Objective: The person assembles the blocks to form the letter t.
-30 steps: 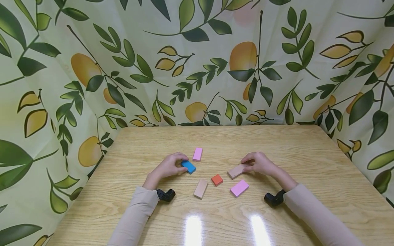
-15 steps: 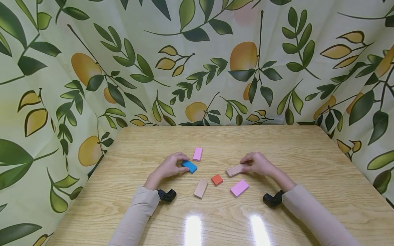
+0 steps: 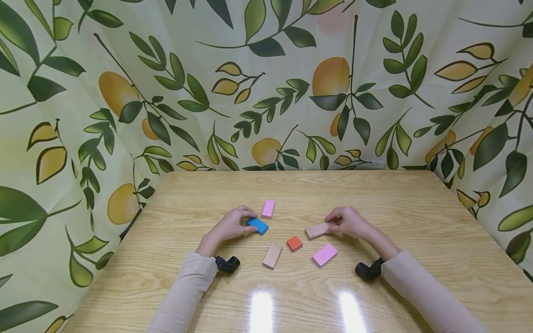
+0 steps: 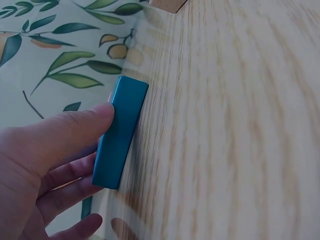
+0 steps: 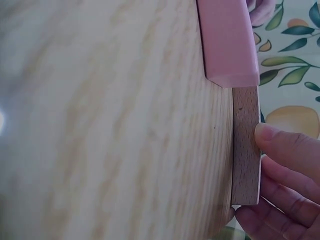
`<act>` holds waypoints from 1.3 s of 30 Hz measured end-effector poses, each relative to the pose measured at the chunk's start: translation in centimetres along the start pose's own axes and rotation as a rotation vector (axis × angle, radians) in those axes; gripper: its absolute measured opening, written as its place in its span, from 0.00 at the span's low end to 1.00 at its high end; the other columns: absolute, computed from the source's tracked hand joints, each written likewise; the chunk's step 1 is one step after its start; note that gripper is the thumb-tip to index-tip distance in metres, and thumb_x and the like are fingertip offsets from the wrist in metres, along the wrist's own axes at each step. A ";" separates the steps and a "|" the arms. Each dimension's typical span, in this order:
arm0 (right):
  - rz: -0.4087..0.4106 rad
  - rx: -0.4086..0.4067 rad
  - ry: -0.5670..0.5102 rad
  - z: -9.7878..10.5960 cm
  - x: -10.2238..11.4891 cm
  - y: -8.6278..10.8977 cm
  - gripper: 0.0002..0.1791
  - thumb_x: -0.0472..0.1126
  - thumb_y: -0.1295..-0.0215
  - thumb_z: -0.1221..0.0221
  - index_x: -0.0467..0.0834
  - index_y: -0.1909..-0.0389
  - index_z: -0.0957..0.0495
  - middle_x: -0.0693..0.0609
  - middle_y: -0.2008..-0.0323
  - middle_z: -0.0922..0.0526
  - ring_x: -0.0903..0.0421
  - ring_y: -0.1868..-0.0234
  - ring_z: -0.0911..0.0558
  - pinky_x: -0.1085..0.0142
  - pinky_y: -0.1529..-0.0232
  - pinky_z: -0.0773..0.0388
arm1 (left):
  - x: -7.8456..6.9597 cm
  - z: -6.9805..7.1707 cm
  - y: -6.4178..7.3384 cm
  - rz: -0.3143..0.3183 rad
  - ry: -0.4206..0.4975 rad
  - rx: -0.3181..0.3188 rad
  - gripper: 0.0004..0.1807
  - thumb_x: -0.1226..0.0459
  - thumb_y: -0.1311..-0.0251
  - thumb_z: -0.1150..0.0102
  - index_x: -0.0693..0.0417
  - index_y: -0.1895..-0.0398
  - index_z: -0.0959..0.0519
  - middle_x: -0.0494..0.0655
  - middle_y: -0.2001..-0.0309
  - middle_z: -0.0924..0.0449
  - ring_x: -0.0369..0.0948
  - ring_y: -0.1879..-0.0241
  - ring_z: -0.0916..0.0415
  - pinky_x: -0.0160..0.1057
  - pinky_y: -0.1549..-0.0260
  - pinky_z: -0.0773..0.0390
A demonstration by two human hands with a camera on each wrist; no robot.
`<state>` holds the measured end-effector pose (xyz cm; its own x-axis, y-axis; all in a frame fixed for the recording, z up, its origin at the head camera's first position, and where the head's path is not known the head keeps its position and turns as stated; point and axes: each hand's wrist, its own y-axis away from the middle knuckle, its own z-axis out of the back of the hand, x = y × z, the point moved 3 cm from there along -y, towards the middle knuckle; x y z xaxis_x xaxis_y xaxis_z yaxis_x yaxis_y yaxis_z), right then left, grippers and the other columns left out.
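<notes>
Between thumb and fingers, my left hand [image 3: 230, 225] pinches a blue block [image 3: 257, 225], low over the table. The left wrist view shows the thumb on one long side of the blue block [image 4: 120, 132]. On the other side, my right hand [image 3: 349, 222] grips the right end of a plain wooden block [image 3: 316, 231] lying at a slant. In the right wrist view the thumb sits on the edge of that wooden block [image 5: 246, 145], fingers behind it. A red square block [image 3: 294, 243] lies between the hands, and a pink block [image 3: 325, 255] lies just in front of the held wooden one.
Another pink block [image 3: 268, 209] lies beyond the blue one, close to the left fingertips. A second wooden block [image 3: 272, 255] rests nearer the front. The wooden table [image 3: 374, 189] meets a leaf-and-fruit patterned cloth [image 3: 275, 106] behind and at both sides.
The blue block has shifted slightly right with my left hand. My right hand and its wooden block have slid a little left. The other blocks lie as before.
</notes>
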<state>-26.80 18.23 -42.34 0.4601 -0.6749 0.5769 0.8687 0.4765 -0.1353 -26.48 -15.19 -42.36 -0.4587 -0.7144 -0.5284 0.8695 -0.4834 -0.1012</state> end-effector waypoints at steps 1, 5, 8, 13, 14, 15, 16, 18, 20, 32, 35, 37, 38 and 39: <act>-0.008 0.003 0.007 0.0 0.1 0.0 0.12 0.35 0.51 0.29 0.34 0.65 0.15 0.42 0.66 0.13 0.55 0.64 0.18 0.70 0.60 0.20 | 0.0 0.0 0.0 -0.005 -0.005 -0.004 0.20 0.60 0.45 0.32 0.61 0.50 0.19 0.57 0.47 0.21 0.53 0.45 0.23 0.52 0.41 0.24; -0.024 0.011 0.019 -0.1 0.0 -0.2 0.12 0.36 0.51 0.29 0.35 0.65 0.15 0.43 0.66 0.13 0.56 0.64 0.19 0.71 0.62 0.22 | 0.1 -0.1 -0.1 -0.014 -0.012 -0.013 0.19 0.60 0.45 0.32 0.60 0.51 0.18 0.56 0.48 0.21 0.51 0.46 0.23 0.51 0.42 0.24; -0.028 0.009 0.024 -0.2 -0.3 -0.3 0.12 0.35 0.51 0.29 0.34 0.65 0.15 0.43 0.66 0.13 0.56 0.64 0.19 0.70 0.62 0.21 | 0.1 -0.3 -0.2 -0.021 -0.015 -0.015 0.19 0.60 0.45 0.32 0.60 0.52 0.18 0.56 0.49 0.21 0.51 0.47 0.23 0.51 0.42 0.24; -0.031 0.006 0.025 -0.3 -0.2 -0.3 0.12 0.36 0.52 0.28 0.34 0.66 0.15 0.43 0.67 0.13 0.58 0.65 0.20 0.71 0.64 0.23 | 0.0 -0.4 -0.3 -0.014 -0.013 -0.019 0.19 0.60 0.44 0.32 0.61 0.51 0.18 0.56 0.49 0.21 0.50 0.47 0.23 0.50 0.42 0.23; -0.029 0.004 0.024 -0.3 -0.2 -0.3 0.12 0.36 0.52 0.28 0.34 0.66 0.15 0.43 0.67 0.14 0.58 0.66 0.21 0.72 0.64 0.24 | 0.0 -0.4 -0.3 -0.009 -0.009 -0.018 0.19 0.60 0.44 0.33 0.61 0.51 0.18 0.56 0.48 0.21 0.50 0.46 0.23 0.50 0.42 0.23; -0.027 0.002 0.024 -0.2 -0.2 -0.3 0.12 0.36 0.52 0.28 0.34 0.66 0.15 0.43 0.67 0.14 0.59 0.66 0.21 0.73 0.65 0.24 | 0.0 -0.4 -0.3 -0.004 -0.007 -0.017 0.19 0.60 0.44 0.33 0.61 0.51 0.18 0.56 0.48 0.21 0.50 0.46 0.23 0.50 0.42 0.23; -0.023 0.001 0.024 -0.2 -0.1 -0.3 0.12 0.36 0.52 0.28 0.34 0.66 0.15 0.43 0.67 0.14 0.59 0.67 0.22 0.73 0.66 0.25 | 0.0 -0.4 -0.3 0.002 -0.005 -0.016 0.19 0.60 0.44 0.33 0.61 0.51 0.18 0.56 0.48 0.21 0.50 0.46 0.23 0.50 0.42 0.24; -0.019 -0.002 0.024 -0.2 0.0 -0.3 0.12 0.36 0.52 0.28 0.34 0.66 0.15 0.44 0.68 0.14 0.60 0.67 0.22 0.74 0.67 0.26 | 0.0 -0.5 -0.3 0.010 -0.003 -0.015 0.19 0.60 0.43 0.33 0.60 0.50 0.18 0.55 0.47 0.22 0.50 0.46 0.23 0.50 0.41 0.24; -0.018 -0.002 0.024 -0.2 0.0 -0.3 0.12 0.36 0.52 0.28 0.34 0.66 0.15 0.44 0.68 0.14 0.61 0.67 0.23 0.74 0.67 0.26 | 0.0 -0.6 -0.3 0.018 0.001 -0.014 0.19 0.60 0.43 0.33 0.60 0.50 0.18 0.55 0.47 0.22 0.49 0.45 0.23 0.49 0.41 0.24; -0.049 0.001 0.017 -0.4 0.2 -0.4 0.13 0.36 0.52 0.28 0.34 0.66 0.15 0.42 0.67 0.14 0.58 0.67 0.21 0.74 0.68 0.26 | -0.2 -0.5 -0.2 0.023 -0.002 -0.026 0.19 0.59 0.43 0.33 0.60 0.50 0.18 0.54 0.49 0.21 0.48 0.47 0.23 0.48 0.43 0.23; -0.060 0.002 0.020 -0.5 0.2 -0.5 0.13 0.36 0.52 0.28 0.34 0.66 0.15 0.42 0.67 0.14 0.58 0.66 0.21 0.74 0.67 0.27 | -0.2 -0.6 -0.2 0.029 0.002 -0.032 0.20 0.59 0.43 0.33 0.60 0.50 0.18 0.53 0.49 0.21 0.47 0.48 0.23 0.48 0.44 0.22; -0.066 0.002 0.017 -0.6 0.3 -0.5 0.13 0.36 0.52 0.28 0.34 0.66 0.15 0.42 0.66 0.14 0.58 0.66 0.22 0.74 0.67 0.27 | -0.2 -0.7 -0.2 0.039 0.007 -0.037 0.20 0.59 0.43 0.33 0.60 0.50 0.18 0.53 0.49 0.21 0.47 0.48 0.23 0.47 0.44 0.22; -0.067 0.001 0.017 -0.6 0.3 -0.5 0.13 0.36 0.52 0.28 0.34 0.66 0.15 0.42 0.66 0.14 0.58 0.66 0.22 0.74 0.67 0.27 | -0.2 -0.7 -0.1 0.045 0.011 -0.038 0.20 0.59 0.44 0.33 0.60 0.50 0.19 0.53 0.48 0.22 0.47 0.48 0.23 0.47 0.44 0.22; -0.069 0.001 0.016 -0.6 0.4 -0.5 0.13 0.36 0.52 0.28 0.34 0.66 0.15 0.42 0.66 0.14 0.58 0.66 0.22 0.74 0.67 0.27 | -0.2 -0.7 -0.1 0.052 0.015 -0.040 0.20 0.59 0.44 0.33 0.60 0.50 0.19 0.53 0.48 0.22 0.47 0.48 0.23 0.47 0.44 0.22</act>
<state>-26.93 17.41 -42.55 0.4017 -0.7155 0.5716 0.8984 0.4287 -0.0948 -26.38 -14.60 -42.83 -0.4099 -0.7306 -0.5461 0.8990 -0.4247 -0.1067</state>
